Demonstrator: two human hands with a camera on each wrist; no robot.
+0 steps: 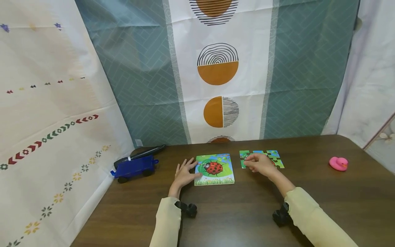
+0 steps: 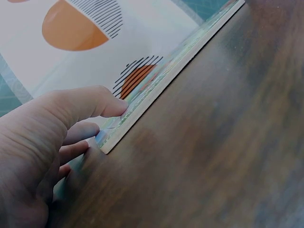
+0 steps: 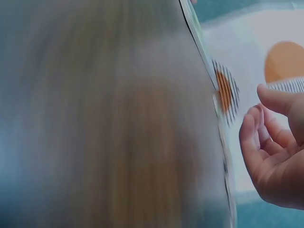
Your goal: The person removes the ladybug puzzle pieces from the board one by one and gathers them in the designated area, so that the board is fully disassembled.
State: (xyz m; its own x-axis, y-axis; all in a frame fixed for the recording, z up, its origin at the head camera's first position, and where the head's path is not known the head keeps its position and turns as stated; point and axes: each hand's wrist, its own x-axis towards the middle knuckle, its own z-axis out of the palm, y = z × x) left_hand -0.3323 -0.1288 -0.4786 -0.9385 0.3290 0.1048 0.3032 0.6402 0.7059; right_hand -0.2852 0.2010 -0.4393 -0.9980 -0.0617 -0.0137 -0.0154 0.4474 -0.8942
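Note:
A square ladybug puzzle board [image 1: 214, 168] lies flat on the table in front of me. My left hand [image 1: 182, 176] is at its left side, the thumb resting on the top near the lower left corner. The left wrist view shows the left thumb [image 2: 111, 105] on the board's face and the other fingers by its edge. To the right lie several loose jigsaw pieces [image 1: 273, 154], partly hidden by my right hand [image 1: 260, 164]. Its fingers are loosely bent above them. In the right wrist view a small gap separates thumb and fingertips, and no piece shows there.
A blue toy wagon [image 1: 135, 167] stands at the left of the brown table [image 1: 222, 212], with a long black object [image 1: 143, 153] behind it. A pink rubber duck [image 1: 338, 163] sits at the right. Patterned cloth [image 1: 148, 68] hangs behind the table.

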